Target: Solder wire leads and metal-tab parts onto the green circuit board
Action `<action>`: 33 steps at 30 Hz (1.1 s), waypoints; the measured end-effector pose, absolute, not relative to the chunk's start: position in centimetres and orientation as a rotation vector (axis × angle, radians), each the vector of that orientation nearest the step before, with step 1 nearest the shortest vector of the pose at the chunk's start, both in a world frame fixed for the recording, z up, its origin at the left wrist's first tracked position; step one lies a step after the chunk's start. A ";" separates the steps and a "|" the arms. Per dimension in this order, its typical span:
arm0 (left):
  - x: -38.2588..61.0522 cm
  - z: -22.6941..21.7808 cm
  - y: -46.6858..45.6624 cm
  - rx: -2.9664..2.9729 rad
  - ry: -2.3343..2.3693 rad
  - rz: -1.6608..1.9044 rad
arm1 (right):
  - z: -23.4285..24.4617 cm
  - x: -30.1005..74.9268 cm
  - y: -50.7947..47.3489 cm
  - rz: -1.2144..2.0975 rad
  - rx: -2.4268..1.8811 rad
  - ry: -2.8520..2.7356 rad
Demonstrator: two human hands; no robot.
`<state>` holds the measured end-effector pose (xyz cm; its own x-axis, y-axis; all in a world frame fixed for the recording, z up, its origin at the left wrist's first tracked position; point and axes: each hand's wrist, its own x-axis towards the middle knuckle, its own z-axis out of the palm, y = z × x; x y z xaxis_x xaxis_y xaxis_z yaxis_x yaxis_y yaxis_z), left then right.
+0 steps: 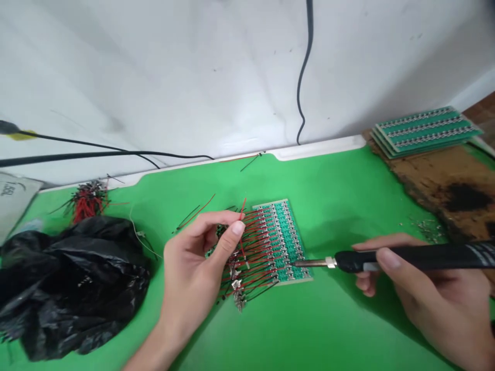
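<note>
With the left hand point(193, 273), pinching one thin red wire point(242, 226) between thumb and first finger, other fingers curled in loosely. With the right hand point(425, 299), gripping a black soldering iron point(410, 257) like a fat pen, thumb on top, fingers wrapped under.

Between the two hands, flat on the green mat point(328, 319): a small green board point(286, 237). Just right of the left fingertips, just left of the iron's metal tip point(309, 263). Closer to the left hand, almost touching. A bit further from the right hand, but reached by the long iron. Long side of the board running away from the body, leaning a little leftward. Iron lying sideways, pointing left, straight across toward the board's near right edge. Tip right at that edge, touching or nearly so; too small to tell which.

Fanning out from the board's left side, under the left fingers: many red and black wires point(251, 268) in rows, with little metal ends just right of the left palm. Pinched wire standing up above that bunch, near the far end of the rows.

Left of the left hand: a crumpled black plastic bag point(69, 288). Beyond the bag, further from the body: a loose pile of wires point(87, 198). Far beyond the right hand: a stack of green boards point(425, 129) on a burnt brown wooden slab point(436, 175). Behind everything, a white wall with a black cord point(303, 77) hanging down.
</note>
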<state>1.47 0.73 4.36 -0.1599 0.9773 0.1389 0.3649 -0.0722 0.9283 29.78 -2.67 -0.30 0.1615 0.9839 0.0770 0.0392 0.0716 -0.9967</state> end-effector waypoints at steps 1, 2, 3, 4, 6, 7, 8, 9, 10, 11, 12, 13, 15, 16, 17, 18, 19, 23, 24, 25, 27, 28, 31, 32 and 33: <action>1.5 4.3 0.8 1.470 1.561 1.226 | -0.4 29.8 -2.7 1.019 -1.246 -1.146; 1.5 4.3 0.8 1.467 1.551 1.221 | -0.4 29.8 -2.7 1.023 -1.244 -1.147; 1.5 4.3 0.8 1.466 1.541 1.216 | -0.5 29.8 -2.7 1.031 -1.244 -1.152; 1.4 4.4 0.8 1.471 1.532 1.210 | -0.5 29.8 -2.8 1.037 -1.243 -1.158; 1.2 4.8 0.5 1.551 1.524 1.183 | -0.6 29.9 -2.9 1.051 -1.239 -1.163; 1.1 5.2 0.2 1.640 1.539 1.162 | -0.6 29.9 -2.9 1.058 -1.232 -1.162; 1.0 5.6 -0.2 1.774 1.564 1.137 | -0.6 29.9 -2.9 1.069 -1.221 -1.158; 0.9 6.0 -0.7 1.946 1.601 1.102 | -0.6 29.8 -2.8 1.084 -1.209 -1.147; 0.7 6.3 -1.3 2.163 1.630 1.072 | -0.6 29.8 -2.8 1.108 -1.194 -1.138; 0.5 6.4 -1.8 2.394 1.641 1.017 | -0.6 29.8 -2.7 1.133 -1.176 -1.122; 0.3 6.3 -2.3 2.599 1.619 0.945 | -0.5 29.7 -2.6 1.159 -1.167 -1.101; 0.1 6.0 -2.7 2.766 1.550 0.863 | -0.5 29.7 -2.6 1.180 -1.141 -1.089; -0.5 4.7 -3.2 2.864 1.394 0.748 | -0.5 29.6 -2.5 1.210 -1.125 -1.065; -0.8 3.9 -3.3 2.857 1.335 0.714 | -0.5 29.6 -2.5 1.217 -1.121 -1.059; -1.0 3.1 -3.3 2.832 1.298 0.686 | -0.5 29.6 -2.5 1.222 -1.125 -1.053; -1.2 2.4 -3.3 2.814 1.270 0.678 | -0.5 29.7 -2.5 1.224 -1.129 -1.049; -1.3 1.8 -3.2 2.799 1.256 0.673 | -0.6 29.7 -2.5 1.226 -1.134 -1.044; -0.9 1.1 -3.1 2.778 1.232 0.717 | -0.6 29.8 -2.6 1.225 -1.150 -1.036; -0.7 1.1 -3.0 2.777 1.227 0.716 | -0.6 29.8 -2.6 1.225 -1.152 -1.035; -0.5 1.1 -3.0 2.778 1.224 0.714 | -0.6 29.8 -2.6 1.227 -1.154 -1.033; 0.0 1.1 -3.0 2.796 1.218 0.720 | -0.5 29.8 -2.7 1.234 -1.158 -1.030; 0.1 1.0 -3.1 2.807 1.219 0.733 | -0.5 29.8 -2.7 1.236 -1.161 -1.031; 0.4 0.7 -3.2 2.825 1.231 0.783 | -0.4 29.7 -2.8 1.229 -1.168 -1.043; 0.5 0.7 -3.3 2.826 1.233 0.791 | -0.3 29.7 -2.8 1.229 -1.172 -1.045; 0.5 0.6 -3.4 2.824 1.235 0.801 | -0.3 29.7 -2.8 1.230 -1.174 -1.044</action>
